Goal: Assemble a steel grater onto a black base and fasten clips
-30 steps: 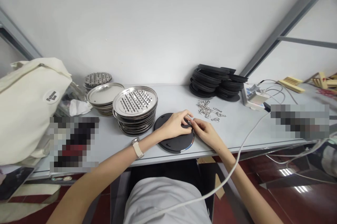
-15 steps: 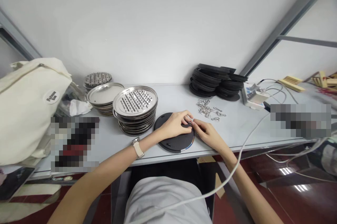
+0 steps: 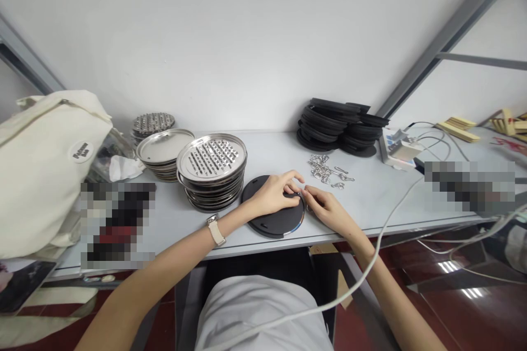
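A round black disc (image 3: 267, 226) lies near the table's front edge, with small slots and a shiny strip along its lower right rim. My left hand (image 3: 276, 195) rests across its top, thumb and curled fingers gripping near the right edge. Just off that edge, my right hand (image 3: 325, 209) is closed in a pinch. A bit of thin metal seems to show below its fingertips, too small to name. Behind my right hand lies a loose pile of small metal clips and rings (image 3: 321, 171).
Round metal graters (image 3: 214, 159) stand stacked left of the disc, beside stacked metal plates (image 3: 164, 146) and more graters (image 3: 153, 122). Black discs (image 3: 325, 126) are piled against the wall. A power strip (image 3: 397, 150) with cables sits at right; a cream bag (image 3: 45, 175) is at left.
My right hand has shifted slightly right, and its fingertips have drawn a little away from my left fingers. My left hand stays on the disc, its index finger slightly more raised.
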